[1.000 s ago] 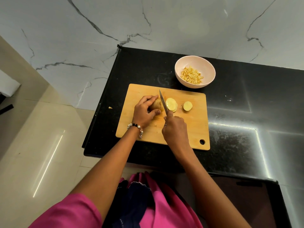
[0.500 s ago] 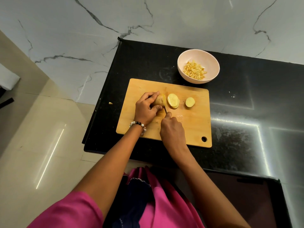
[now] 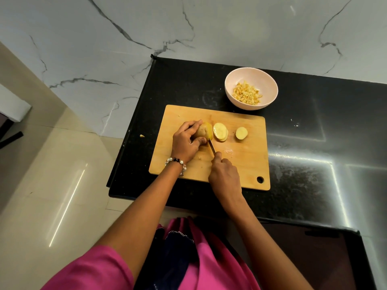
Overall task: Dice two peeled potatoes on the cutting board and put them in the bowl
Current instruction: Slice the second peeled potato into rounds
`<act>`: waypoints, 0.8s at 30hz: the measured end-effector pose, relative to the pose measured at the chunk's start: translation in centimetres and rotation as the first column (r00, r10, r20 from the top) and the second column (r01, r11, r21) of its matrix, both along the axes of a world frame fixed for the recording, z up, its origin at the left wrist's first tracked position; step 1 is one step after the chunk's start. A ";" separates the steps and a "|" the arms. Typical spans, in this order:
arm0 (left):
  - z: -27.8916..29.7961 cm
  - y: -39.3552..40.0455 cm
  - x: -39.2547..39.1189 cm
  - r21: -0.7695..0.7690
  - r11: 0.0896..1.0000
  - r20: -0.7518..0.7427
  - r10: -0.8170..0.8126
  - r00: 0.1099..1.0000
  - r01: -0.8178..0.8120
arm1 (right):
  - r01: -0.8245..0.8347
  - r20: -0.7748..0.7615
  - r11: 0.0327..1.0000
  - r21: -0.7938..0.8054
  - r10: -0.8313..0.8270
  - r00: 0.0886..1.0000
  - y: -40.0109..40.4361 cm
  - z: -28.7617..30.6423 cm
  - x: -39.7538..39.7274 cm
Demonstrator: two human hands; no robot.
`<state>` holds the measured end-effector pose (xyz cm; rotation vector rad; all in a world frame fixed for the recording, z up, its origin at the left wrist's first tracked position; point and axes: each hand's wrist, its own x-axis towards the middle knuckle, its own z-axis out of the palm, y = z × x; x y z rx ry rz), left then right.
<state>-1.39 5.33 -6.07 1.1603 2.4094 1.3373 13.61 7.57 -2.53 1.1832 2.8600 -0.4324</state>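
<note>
Bowl (image 3: 270, 84) beyond board (image 3: 240, 164) far edge holds dice (image 3: 247, 95). Left hand (image 3: 185, 142) grips potato (image 3: 202, 130); right hand (image 3: 225, 174) grips knife (image 3: 212, 147).

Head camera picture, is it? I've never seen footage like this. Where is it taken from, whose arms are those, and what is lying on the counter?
There is no machine here: a person wears a camera on the head, so you look down along their own two arms. On the black counter lies a wooden cutting board. The left hand grips a partly cut potato to steady it. The right hand holds a knife, its blade at the potato's cut end. Beside it lie cut slices and, apart, an end piece. Behind the board stands a pale bowl holding diced potato. One small scrap sits at the counter's left edge.
</note>
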 end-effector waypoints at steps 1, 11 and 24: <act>0.0 0.0 0.0 0.001 1.000 0.004 -0.001 1.000 0.001 | 0.009 -0.014 0.999 -0.035 -0.009 1.000 0.4 0.0 -0.1; 0.1 -0.2 -0.1 0.015 1.000 0.030 -0.006 1.000 0.006 | 0.170 -0.380 0.788 -0.592 -0.459 0.803 3.4 1.0 0.5; 0.3 -0.5 -0.4 0.060 0.998 0.148 -0.023 0.989 0.014 | -0.012 -0.249 0.996 -0.088 -0.010 0.968 1.7 3.3 -0.8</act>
